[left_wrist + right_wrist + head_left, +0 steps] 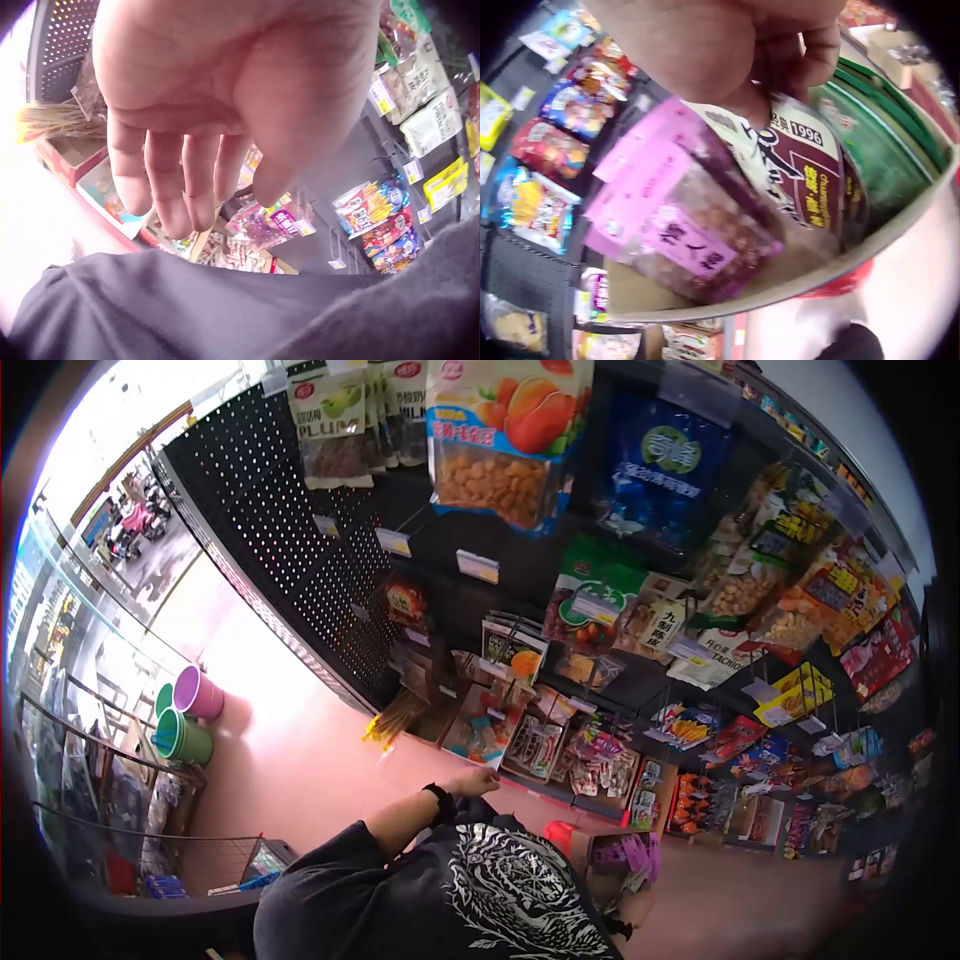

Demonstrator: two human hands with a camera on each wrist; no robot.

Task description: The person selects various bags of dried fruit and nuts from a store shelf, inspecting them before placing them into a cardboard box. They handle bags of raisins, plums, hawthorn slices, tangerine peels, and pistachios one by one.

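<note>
Top edge of the white-and-brown "1996" packet is pinched between thumb and bent fingers of the right hand; exact finger contact is partly hidden, so how tightly it is squeezed cannot be told. The packet is held upright inside a tan-walled open box, with glossy flexible film creased below the grip. Pink packets with clear windows, lumpy contents showing, are leaned beside it; shiny green packets are stood on the other side. Nothing is held by the left hand: fingers are loosely extended, slightly parted, near the racked snack bags.
</note>
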